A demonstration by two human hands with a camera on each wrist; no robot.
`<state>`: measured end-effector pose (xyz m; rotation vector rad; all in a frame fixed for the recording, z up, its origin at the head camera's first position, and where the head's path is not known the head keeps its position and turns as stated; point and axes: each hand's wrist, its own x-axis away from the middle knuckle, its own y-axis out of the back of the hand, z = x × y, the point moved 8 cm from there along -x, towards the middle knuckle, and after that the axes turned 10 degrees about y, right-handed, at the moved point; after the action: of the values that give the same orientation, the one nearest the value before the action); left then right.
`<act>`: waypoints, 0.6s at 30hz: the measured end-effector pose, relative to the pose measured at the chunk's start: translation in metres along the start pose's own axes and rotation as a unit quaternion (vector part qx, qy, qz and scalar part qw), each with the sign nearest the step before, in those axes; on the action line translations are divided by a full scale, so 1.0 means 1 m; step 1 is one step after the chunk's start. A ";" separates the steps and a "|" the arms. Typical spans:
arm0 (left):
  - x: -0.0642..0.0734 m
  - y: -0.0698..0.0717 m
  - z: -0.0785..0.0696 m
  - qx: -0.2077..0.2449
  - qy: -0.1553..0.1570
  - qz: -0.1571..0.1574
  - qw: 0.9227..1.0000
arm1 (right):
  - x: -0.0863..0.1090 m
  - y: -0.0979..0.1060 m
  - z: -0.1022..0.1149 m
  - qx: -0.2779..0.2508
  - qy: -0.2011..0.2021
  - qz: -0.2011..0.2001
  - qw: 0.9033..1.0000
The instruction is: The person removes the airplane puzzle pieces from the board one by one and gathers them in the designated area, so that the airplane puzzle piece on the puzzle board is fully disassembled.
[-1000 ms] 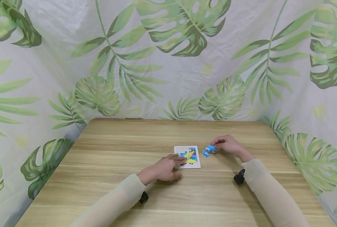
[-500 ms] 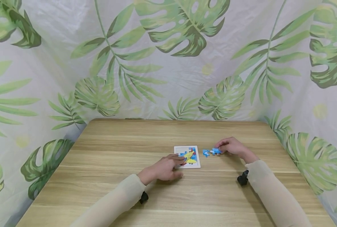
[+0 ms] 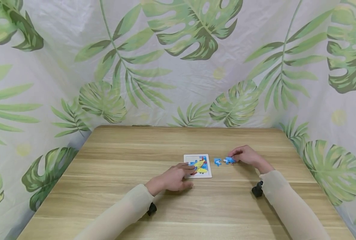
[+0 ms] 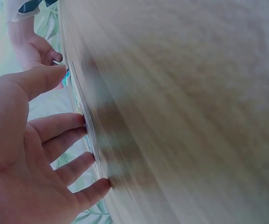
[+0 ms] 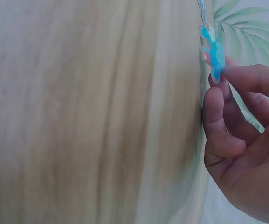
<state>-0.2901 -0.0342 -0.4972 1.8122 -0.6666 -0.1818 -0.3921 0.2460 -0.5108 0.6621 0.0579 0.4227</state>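
Observation:
A small jigsaw puzzle in a white frame (image 3: 196,155) lies flat on the table, its picture a yellow and red airplane on blue. My left hand (image 3: 176,176) rests on its left part with fingers extended, hiding some of the picture. In the left wrist view that hand's (image 4: 36,158) fingertips touch the frame's edge, fingers spread. To the right of the frame, my right hand (image 3: 247,155) pinches a blue and white puzzle piece (image 3: 229,160) between thumb and finger; the right wrist view shows this piece (image 5: 216,53) tilted. Another blue piece (image 3: 217,162) sits between it and the frame.
The wooden table (image 3: 130,150) reaches back to a leaf-print cloth (image 3: 154,66) hanging behind and at both sides. A black wrist camera (image 3: 257,190) hangs under the right sleeve, and another black camera (image 3: 152,209) is under the left one.
My right hand has moved a little right and toward me with its piece, which now lies apart from the other blue piece. My left hand has stayed in place.

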 end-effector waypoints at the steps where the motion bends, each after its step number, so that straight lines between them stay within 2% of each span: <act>1: 0.000 0.000 0.000 -0.001 -0.001 0.000 1.000 | 0.000 0.000 0.000 0.002 0.001 -0.001 1.000; 10: 0.000 0.001 0.000 0.000 -0.004 0.001 1.000 | 0.000 0.003 0.006 0.005 0.004 -0.004 1.000; 18: 0.001 0.000 -0.001 -0.002 -0.006 0.002 1.000 | -0.006 -0.004 0.024 0.013 0.017 0.005 1.000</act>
<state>-0.2889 -0.0346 -0.4963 1.8068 -0.6775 -0.1926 -0.3913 0.2263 -0.4946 0.6820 0.0917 0.4437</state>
